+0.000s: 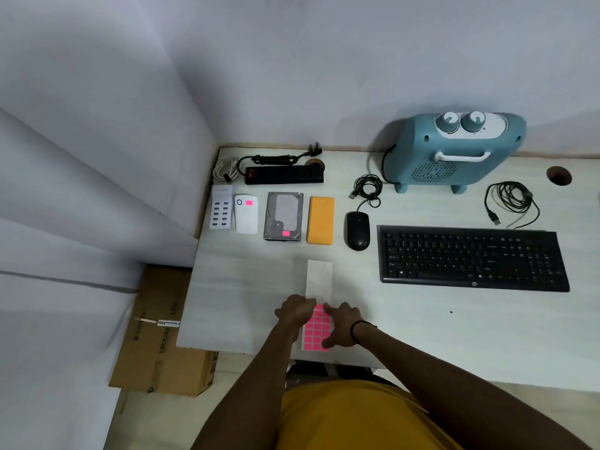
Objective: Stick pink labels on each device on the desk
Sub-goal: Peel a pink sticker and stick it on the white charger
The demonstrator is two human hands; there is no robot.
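L hand (297, 311) & R hand (342, 326) both pressed flat on pink label sheet (316, 331) at surface (243, 287) near edge. Sheet's long axis runs away from person; far part bare backing. Beyond: hard drive (284, 216) & white device (246, 214) labelled; orange pack (320, 220), mouse (357, 230), keyboard (472, 258) unlabelled.

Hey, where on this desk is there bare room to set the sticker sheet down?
Bare desk lies in front of the keyboard, right of the right hand. Another patch sits left of the left hand, below the white charger and hard drive. The back row up to the heater is crowded.
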